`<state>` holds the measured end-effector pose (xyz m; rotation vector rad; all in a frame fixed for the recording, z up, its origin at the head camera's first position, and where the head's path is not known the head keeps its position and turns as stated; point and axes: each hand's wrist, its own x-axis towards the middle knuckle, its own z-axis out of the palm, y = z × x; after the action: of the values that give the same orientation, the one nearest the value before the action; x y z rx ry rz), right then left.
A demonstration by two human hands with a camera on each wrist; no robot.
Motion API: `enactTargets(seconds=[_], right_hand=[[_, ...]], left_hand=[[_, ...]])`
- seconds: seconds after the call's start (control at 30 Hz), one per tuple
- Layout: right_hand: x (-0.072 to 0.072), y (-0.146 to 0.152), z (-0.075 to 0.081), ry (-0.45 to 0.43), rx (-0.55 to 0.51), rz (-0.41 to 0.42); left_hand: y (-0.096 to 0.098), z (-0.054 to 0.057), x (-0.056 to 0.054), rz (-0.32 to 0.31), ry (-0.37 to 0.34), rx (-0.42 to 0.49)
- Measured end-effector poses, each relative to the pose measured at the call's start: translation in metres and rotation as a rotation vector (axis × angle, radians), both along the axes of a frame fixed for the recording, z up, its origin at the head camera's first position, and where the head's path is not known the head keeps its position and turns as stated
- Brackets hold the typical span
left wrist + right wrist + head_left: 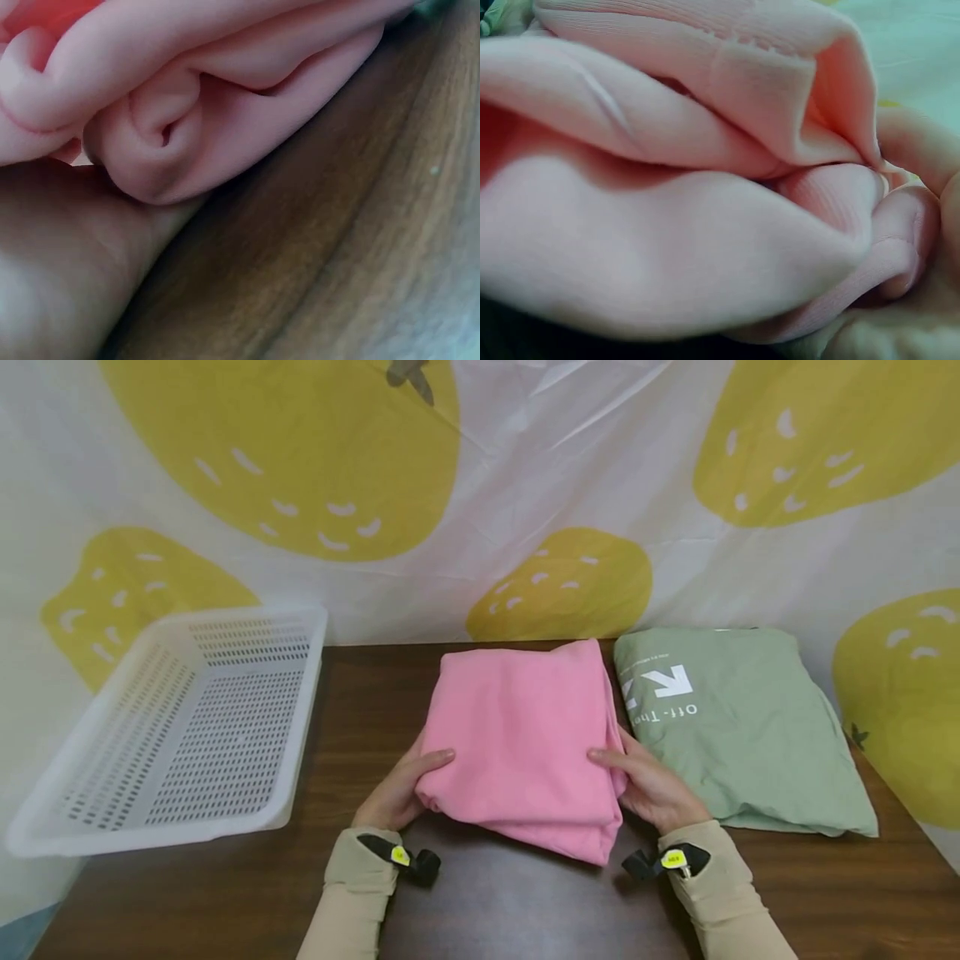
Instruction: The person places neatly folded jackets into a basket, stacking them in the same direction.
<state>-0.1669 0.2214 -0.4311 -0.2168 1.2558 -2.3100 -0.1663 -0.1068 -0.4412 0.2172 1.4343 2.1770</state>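
A folded pink garment (pixel 517 735) lies between both hands at the middle of the table, its layers showing along the front edge. My left hand (pixel 401 785) grips its left side, thumb on top and fingers hidden underneath. On the opposite side my right hand (pixel 656 783) holds it the same way, thumb over the upper face. Rolled folds of the pink cloth (pixel 247 127) fill the left wrist view, above part of the palm. In the right wrist view, stacked layers and a ribbed band of the garment (pixel 667 240) run into the fingers.
A white perforated plastic basket (pixel 296 760) stands at the left. To the right lies a folded green garment (pixel 757 735) with white print, close beside the right hand. Behind the brown wooden table (pixel 360 693) hangs a white cloth (pixel 405 602) with yellow fruit shapes.
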Motion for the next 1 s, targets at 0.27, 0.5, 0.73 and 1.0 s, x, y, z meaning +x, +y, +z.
enactTargets(seconds=[0.27, 0.5, 0.73, 1.0], right_hand=[[0.001, -0.011, -0.002, 0.025, 0.011, -0.016], [0.001, -0.017, 0.002, 0.029, 0.042, -0.042], [0.002, -0.018, 0.005, 0.02, 0.053, -0.04], [0.003, -0.022, 0.013, 0.055, 0.042, -0.038]], left_hand=[[-0.006, 0.0, 0.0, 0.049, -0.016, 0.037], [-0.009, 0.003, 0.0, 0.069, -0.013, 0.059], [-0.012, 0.007, 0.001, 0.07, -0.007, 0.048], [-0.016, 0.014, 0.0, 0.107, 0.021, 0.024]])
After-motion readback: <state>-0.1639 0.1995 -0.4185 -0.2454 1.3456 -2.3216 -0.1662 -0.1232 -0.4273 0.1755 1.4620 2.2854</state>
